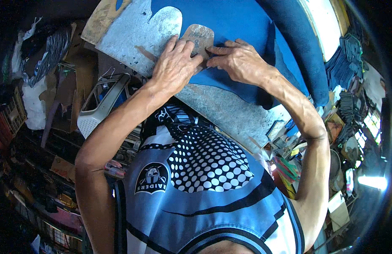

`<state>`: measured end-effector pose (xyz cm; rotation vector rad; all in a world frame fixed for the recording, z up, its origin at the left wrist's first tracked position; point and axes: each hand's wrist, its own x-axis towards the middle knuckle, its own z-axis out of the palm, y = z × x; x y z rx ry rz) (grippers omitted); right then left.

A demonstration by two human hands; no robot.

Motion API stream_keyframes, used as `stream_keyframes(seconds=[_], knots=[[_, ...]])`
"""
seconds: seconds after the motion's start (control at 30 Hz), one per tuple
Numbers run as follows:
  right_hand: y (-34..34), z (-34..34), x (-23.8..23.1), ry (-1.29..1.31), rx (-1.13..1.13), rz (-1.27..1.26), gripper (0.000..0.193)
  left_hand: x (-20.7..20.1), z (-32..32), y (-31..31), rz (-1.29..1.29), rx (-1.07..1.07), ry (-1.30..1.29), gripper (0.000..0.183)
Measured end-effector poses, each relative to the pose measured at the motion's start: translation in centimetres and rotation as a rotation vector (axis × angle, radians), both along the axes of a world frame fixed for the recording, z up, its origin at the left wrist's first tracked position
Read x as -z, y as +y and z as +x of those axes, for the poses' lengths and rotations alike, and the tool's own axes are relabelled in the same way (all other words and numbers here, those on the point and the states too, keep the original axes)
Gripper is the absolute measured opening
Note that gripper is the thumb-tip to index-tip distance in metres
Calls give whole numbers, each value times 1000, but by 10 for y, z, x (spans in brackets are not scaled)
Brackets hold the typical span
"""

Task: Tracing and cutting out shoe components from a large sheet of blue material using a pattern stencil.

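A small greyish-brown template with a rounded top (199, 34) lies on a blue sheet of leather-like material (242, 25). Bent over its left side, my left hand (175, 63) holds the template down, with the thumb near its lower edge. My right hand (240, 61) is closed in a pinch at the template's right edge. A thin dark tip shows below its fingertips, but most of what it grips is hidden. Under the blue sheet is a worn grey work board (230, 112).
A paint-worn, silvery surface with a curved edge (141, 29) lies to the left. Blue material (304, 42) curves along the far right, near stacked dark pieces (346, 59). Below left stands a pale plastic chair (96, 114). Clutter fills both sides, and a bright lamp (371, 182) glows at right.
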<state>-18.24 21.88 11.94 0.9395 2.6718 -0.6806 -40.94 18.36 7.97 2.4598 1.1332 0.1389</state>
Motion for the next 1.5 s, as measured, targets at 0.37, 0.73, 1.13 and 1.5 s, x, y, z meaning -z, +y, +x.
stream_keyframes(seconds=[0.37, 0.73, 1.13, 1.5], knots=[[12, 4, 10, 37, -3, 3, 26, -3, 7, 4, -3, 33, 102, 30], [40, 5, 1, -31, -112, -30, 24, -12, 3, 0, 1, 35, 121, 31], [63, 8, -14, -79, -95, -99, 24, -25, 8, 1, 34, 34, 120, 20], [84, 8, -10, -94, -155, -120, 26, -23, 10, 2, -28, 43, 158, 31]])
